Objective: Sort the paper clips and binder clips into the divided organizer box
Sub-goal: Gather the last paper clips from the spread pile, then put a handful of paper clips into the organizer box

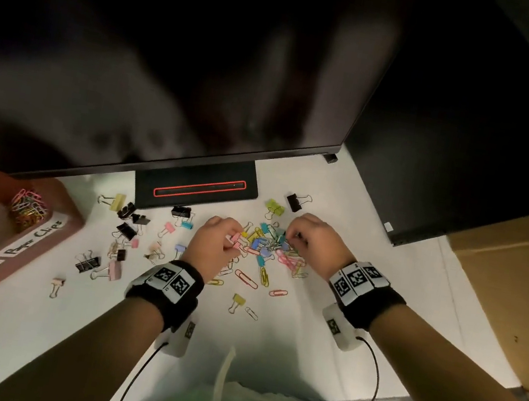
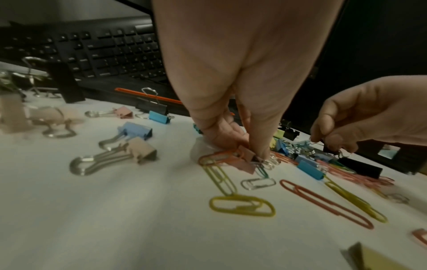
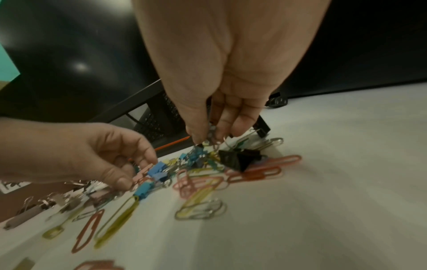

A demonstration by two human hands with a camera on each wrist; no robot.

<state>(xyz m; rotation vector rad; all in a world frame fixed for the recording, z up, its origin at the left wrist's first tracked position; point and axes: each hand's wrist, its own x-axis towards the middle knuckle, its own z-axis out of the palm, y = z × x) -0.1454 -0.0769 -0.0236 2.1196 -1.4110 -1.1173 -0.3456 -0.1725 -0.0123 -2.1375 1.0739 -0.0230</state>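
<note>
A mixed pile of coloured paper clips and binder clips (image 1: 268,253) lies on the white desk (image 1: 308,311). My left hand (image 1: 232,242) pinches a pink binder clip (image 2: 247,160) at the pile's left edge, low on the desk. My right hand (image 1: 288,237) pinches the wire handles (image 3: 213,139) of a black binder clip (image 3: 238,159) at the pile's far right. The brown organizer box (image 1: 54,229) stands at the left, with coloured paper clips (image 1: 28,208) in the compartment labelled "Paper Clips". More binder clips (image 1: 123,230) are scattered between the box and my left hand.
A dark monitor (image 1: 173,64) overhangs the desk's back, its black stand base (image 1: 196,186) just behind the pile. A black keyboard (image 2: 104,49) lies beyond. A cardboard box (image 1: 512,291) borders the desk on the right. Loose paper clips (image 1: 245,278) lie nearer me.
</note>
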